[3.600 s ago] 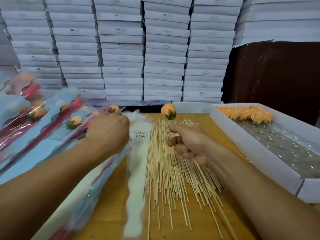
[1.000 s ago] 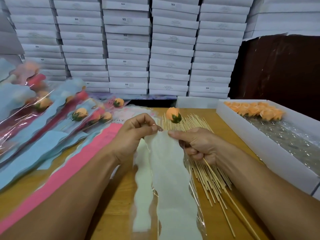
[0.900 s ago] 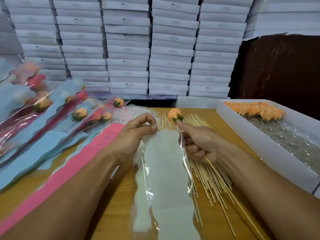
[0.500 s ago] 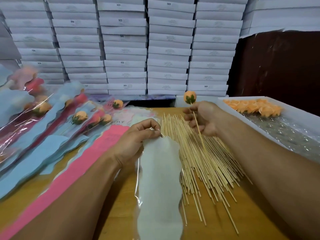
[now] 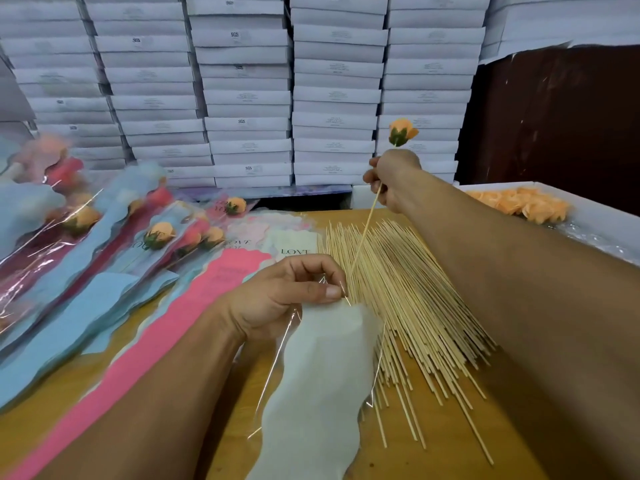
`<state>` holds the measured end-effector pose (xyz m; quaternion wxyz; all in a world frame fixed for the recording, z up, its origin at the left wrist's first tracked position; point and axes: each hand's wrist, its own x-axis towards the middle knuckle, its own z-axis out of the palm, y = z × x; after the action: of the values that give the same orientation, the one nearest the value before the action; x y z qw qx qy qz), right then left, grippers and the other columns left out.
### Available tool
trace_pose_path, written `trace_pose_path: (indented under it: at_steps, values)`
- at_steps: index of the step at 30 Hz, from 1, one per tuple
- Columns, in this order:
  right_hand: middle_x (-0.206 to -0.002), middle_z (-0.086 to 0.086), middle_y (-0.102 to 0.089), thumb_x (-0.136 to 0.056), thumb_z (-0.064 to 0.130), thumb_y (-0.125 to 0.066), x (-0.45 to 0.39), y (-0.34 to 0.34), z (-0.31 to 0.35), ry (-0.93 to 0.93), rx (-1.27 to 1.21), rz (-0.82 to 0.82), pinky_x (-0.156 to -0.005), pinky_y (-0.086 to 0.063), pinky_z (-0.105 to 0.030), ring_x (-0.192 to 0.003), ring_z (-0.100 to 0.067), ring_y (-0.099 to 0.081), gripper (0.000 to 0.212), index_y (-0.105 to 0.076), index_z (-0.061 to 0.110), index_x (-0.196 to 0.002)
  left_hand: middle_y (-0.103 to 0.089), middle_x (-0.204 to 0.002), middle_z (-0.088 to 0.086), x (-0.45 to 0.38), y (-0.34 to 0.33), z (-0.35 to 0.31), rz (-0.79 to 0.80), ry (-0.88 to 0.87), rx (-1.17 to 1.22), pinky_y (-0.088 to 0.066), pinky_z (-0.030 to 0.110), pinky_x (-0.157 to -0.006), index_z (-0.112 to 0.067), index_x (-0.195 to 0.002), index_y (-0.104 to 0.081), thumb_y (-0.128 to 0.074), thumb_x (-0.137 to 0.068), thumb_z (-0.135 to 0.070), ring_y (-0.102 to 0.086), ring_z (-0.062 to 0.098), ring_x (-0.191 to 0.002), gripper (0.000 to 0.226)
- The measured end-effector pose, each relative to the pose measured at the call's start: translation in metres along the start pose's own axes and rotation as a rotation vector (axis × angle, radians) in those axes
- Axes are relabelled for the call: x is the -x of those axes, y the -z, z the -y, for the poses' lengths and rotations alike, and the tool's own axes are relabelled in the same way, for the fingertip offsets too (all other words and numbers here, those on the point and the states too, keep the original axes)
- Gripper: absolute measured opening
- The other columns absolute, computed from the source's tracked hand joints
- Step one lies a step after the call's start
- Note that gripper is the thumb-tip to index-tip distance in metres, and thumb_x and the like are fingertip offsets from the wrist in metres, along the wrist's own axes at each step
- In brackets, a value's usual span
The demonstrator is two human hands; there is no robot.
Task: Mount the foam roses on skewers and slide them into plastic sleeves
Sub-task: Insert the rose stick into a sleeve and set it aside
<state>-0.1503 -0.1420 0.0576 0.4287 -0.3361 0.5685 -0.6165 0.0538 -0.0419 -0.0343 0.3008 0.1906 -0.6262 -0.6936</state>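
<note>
Behind the table [image 5: 398, 465], stacked white boxes [image 5: 242, 98] fill the wall, their small printed labels too blurred to read. Finished wrapped roses [image 5: 104, 237] cover the table's left side, running off the frame edge, the farthest ones smeared out of focus. On the right, a white tray [image 5: 588, 216] of loose orange foam roses [image 5: 519, 204] is partly hidden by the right forearm and cut by the frame. A pile of skewers [image 5: 415, 306] fans across the middle. The plastic sleeve [image 5: 322, 393] with its white liner lies toward the camera, its lower end cropped. The left hand [image 5: 280, 299] pinches the sleeve's top edge between thumb and fingers. The right hand [image 5: 393, 180] is raised, its fingers curled around the skewer [image 5: 363, 233] below the orange foam rose [image 5: 401, 131]; the skewer's tip reaches the sleeve's mouth, though whether it is inside is unclear.
</note>
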Motion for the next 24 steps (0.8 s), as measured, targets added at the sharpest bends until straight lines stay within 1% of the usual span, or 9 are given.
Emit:
trace_pose_path:
  at_steps: [2,5,7,11,15,18,20,22,24]
  values:
    - [-0.042,-0.006,-0.058,-0.102,0.007,-0.029,-0.003,-0.002,0.002,0.009,0.001,-0.024,-0.034,-0.024,-0.010,-0.048,-0.014,-0.036,0.042,-0.051,0.006,-0.139,-0.063,-0.079,0.011,0.000,0.001,0.000,-0.003,0.002,-0.012,-0.052,0.028,-0.066,-0.008,-0.083,-0.070,-0.069,-0.076,-0.002,-0.064,0.019,-0.067,0.009]
    - [-0.058,-0.009,-0.060,-0.103,0.007,-0.030,-0.003,-0.002,0.006,0.018,0.026,-0.040,-0.034,-0.023,-0.009,-0.050,-0.015,-0.034,0.043,-0.050,0.005,-0.141,-0.064,-0.077,0.009,0.000,0.002,-0.001,-0.007,0.008,0.003,-0.053,0.027,-0.064,-0.009,-0.082,-0.070,-0.061,-0.081,0.002,-0.065,0.017,-0.065,0.015]
    - [-0.060,-0.009,-0.060,-0.103,0.006,-0.030,0.001,-0.001,0.007,0.027,0.039,-0.035,-0.034,-0.024,-0.009,-0.052,-0.015,-0.036,0.039,-0.053,0.005,-0.134,-0.066,-0.077,0.007,0.000,0.002,-0.001,-0.003,0.001,0.003,-0.054,0.026,-0.063,-0.010,-0.081,-0.071,-0.059,-0.082,0.003,-0.066,0.016,-0.064,0.017]
    - [-0.059,-0.007,-0.059,-0.101,0.005,-0.030,0.014,-0.002,0.006,0.040,0.074,0.001,-0.034,-0.024,-0.009,-0.052,-0.016,-0.036,0.027,-0.055,0.010,-0.111,-0.065,-0.079,0.007,0.000,0.001,-0.002,-0.009,-0.015,0.011,-0.055,0.025,-0.063,-0.011,-0.080,-0.071,-0.059,-0.082,0.003,-0.066,0.016,-0.066,0.018]
    - [-0.062,-0.009,-0.060,-0.103,0.008,-0.032,0.026,-0.005,-0.003,0.052,0.102,0.040,-0.034,-0.024,-0.009,-0.052,-0.017,-0.037,0.024,-0.055,0.011,-0.106,-0.064,-0.078,0.007,-0.001,0.000,-0.002,-0.051,-0.023,0.018,-0.055,0.025,-0.061,-0.010,-0.079,-0.070,-0.060,-0.081,0.002,-0.066,0.016,-0.065,0.016]
    - [-0.060,-0.009,-0.060,-0.104,0.013,-0.031,0.035,-0.009,-0.014,0.042,0.105,0.091,-0.035,-0.023,-0.010,-0.051,-0.018,-0.035,0.026,-0.055,0.014,-0.094,-0.062,-0.077,0.009,-0.001,-0.001,-0.002,-0.096,-0.028,0.027,-0.055,0.025,-0.061,-0.009,-0.080,-0.068,-0.061,-0.080,0.001,-0.064,0.017,-0.064,0.012]
    - [-0.061,-0.010,-0.060,-0.104,0.014,-0.032,0.040,-0.010,-0.021,0.032,0.102,0.126,-0.037,-0.024,-0.012,-0.051,-0.018,-0.035,0.026,-0.056,0.015,-0.093,-0.061,-0.077,0.009,-0.001,-0.002,-0.002,-0.122,-0.040,0.039,-0.055,0.025,-0.061,-0.007,-0.082,-0.065,-0.061,-0.079,0.002,-0.064,0.017,-0.063,0.010]
    - [-0.061,-0.009,-0.061,-0.103,0.015,-0.034,0.045,-0.009,-0.027,0.029,0.101,0.163,-0.038,-0.025,-0.015,-0.050,-0.018,-0.036,0.024,-0.058,0.014,-0.099,-0.060,-0.079,0.010,-0.001,-0.002,-0.002,-0.147,-0.051,0.034,-0.054,0.026,-0.062,-0.005,-0.085,-0.062,-0.061,-0.079,0.001,-0.063,0.018,-0.066,0.008]
    - [-0.055,-0.005,-0.063,-0.102,0.017,-0.039,0.053,-0.007,-0.033,0.029,0.113,0.197,-0.038,-0.029,-0.017,-0.043,-0.016,-0.040,0.022,-0.061,0.015,-0.103,-0.058,-0.083,0.013,-0.002,-0.001,-0.002,-0.174,-0.059,0.023,-0.053,0.029,-0.065,-0.005,-0.088,-0.061,-0.062,-0.079,-0.001,-0.060,0.023,-0.071,0.010]
